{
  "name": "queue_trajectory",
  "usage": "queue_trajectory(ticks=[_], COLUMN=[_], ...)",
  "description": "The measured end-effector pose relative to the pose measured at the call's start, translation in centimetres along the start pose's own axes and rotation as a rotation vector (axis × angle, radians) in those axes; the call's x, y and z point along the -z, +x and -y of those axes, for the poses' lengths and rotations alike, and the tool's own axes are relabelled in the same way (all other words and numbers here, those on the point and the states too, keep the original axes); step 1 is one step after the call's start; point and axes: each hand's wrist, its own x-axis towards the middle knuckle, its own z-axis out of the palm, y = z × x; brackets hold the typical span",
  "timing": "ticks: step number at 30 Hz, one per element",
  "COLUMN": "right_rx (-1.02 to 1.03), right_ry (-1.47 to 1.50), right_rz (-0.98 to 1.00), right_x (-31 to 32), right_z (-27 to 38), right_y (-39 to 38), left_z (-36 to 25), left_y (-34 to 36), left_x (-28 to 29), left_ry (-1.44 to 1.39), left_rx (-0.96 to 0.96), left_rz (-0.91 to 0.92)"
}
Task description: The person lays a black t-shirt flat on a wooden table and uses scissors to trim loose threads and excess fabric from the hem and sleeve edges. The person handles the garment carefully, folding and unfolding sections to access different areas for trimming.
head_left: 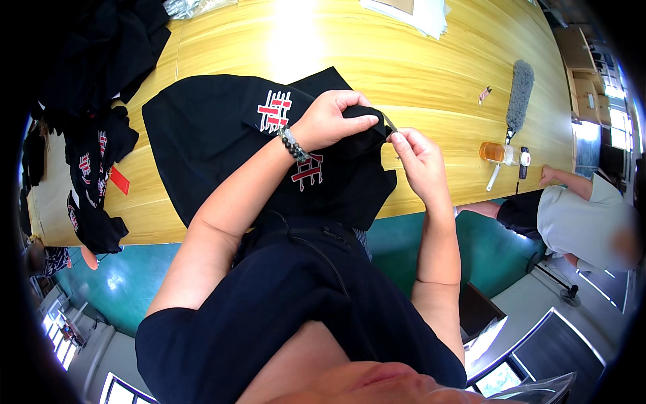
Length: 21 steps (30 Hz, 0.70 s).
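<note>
A black garment [195, 135] with red and white embroidered patches is spread on the table in front of me. My left hand [333, 121], with a beaded bracelet at the wrist, is closed on a bunched edge of this garment, thumb laid along the cloth. To its right, my right hand [418, 158] pinches thumb and forefinger together at the garment's raised edge. A thin metallic-looking tool [389, 123] reaches from those fingertips to the cloth; its exact kind is too small to tell.
More black garments [101, 60] are piled at the left, one with a red tag [119, 180]. On the right of the wooden table [431, 81] lie a grey duster [520, 94] and a bottle of amber liquid [492, 152]. Another person [579, 215] stands at the right edge, a hand on the table.
</note>
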Motion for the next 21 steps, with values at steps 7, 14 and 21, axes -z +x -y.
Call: queue_trajectory(ticks=[7, 14, 21], right_rx=[-0.006, -0.016, -0.008], right_ry=[-0.020, 0.031, 0.018], right_rz=[0.013, -0.024, 0.053], right_x=[0.21, 0.38, 0.27], right_z=[-0.08, -0.05, 0.06], right_y=[0.03, 0.05, 0.02], left_z=[-0.07, 0.37, 0.10], left_y=[-0.02, 0.01, -0.12], left_x=[0.05, -0.08, 0.03], left_ry=[0.026, -0.030, -0.032], left_rx=[-0.002, -0.025, -0.015], left_rz=[0.016, -0.029, -0.016])
